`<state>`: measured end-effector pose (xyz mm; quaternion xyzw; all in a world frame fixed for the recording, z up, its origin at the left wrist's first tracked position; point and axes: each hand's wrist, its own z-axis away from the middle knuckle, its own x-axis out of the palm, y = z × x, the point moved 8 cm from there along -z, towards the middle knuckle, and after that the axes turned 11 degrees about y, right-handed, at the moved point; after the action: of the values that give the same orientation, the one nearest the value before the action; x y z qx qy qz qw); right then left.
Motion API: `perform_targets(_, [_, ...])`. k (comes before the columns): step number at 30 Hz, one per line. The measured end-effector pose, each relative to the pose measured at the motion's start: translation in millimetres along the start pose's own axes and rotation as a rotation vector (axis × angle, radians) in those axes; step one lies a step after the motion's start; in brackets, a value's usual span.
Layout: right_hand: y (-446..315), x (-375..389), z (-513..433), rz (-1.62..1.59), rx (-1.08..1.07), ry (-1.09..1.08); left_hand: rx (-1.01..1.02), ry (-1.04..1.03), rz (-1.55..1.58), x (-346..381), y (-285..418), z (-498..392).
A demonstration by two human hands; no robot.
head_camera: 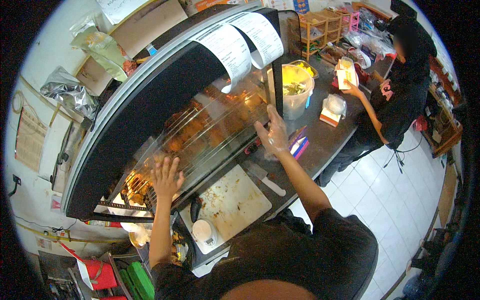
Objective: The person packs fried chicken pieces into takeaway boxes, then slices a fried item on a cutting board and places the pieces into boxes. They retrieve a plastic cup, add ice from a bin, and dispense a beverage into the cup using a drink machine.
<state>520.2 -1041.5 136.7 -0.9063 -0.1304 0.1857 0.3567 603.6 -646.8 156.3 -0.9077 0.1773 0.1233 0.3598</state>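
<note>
My left hand, bare with its fingers spread, lies against the glass front of a lit food warmer cabinet. My right hand, in a clear plastic glove, is at the right end of that glass, thumb and fingers apart; whether it grips the edge cannot be told. Browned food pieces sit on wire racks behind the glass. Below the cabinet lies a stained white cutting board, with a round white kitchen scale at its near corner. A cleaver with a white handle rests at the board's right.
Two printed paper strips hang over the cabinet top. A plastic bucket and a wrapped package on a box stand on the dark counter to the right. Another person stands there, holding a food carton.
</note>
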Motion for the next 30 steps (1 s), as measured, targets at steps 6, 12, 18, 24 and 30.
perform_targets(6, [23.2,36.4,-19.7,0.009,0.153,0.095,-0.101,-0.065,-0.044,-18.3,-46.6,86.3])
perform_targets(12, [50.7,35.5,-33.8,0.014,0.432,0.012,-0.105,-0.092,-0.083,-41.8,-82.5,132.5])
perform_targets(18, [39.5,39.6,-36.7,0.146,0.332,0.111,-0.287,-0.123,-0.112,-61.7,-85.3,142.2])
perform_targets(24, [46.1,59.9,-38.8,0.21,0.491,0.297,-0.114,-0.024,0.486,-41.6,56.9,18.7])
perform_targets(30, [35.3,49.3,-45.3,0.156,0.615,0.301,0.079,-0.175,0.679,4.8,158.5,-155.8])
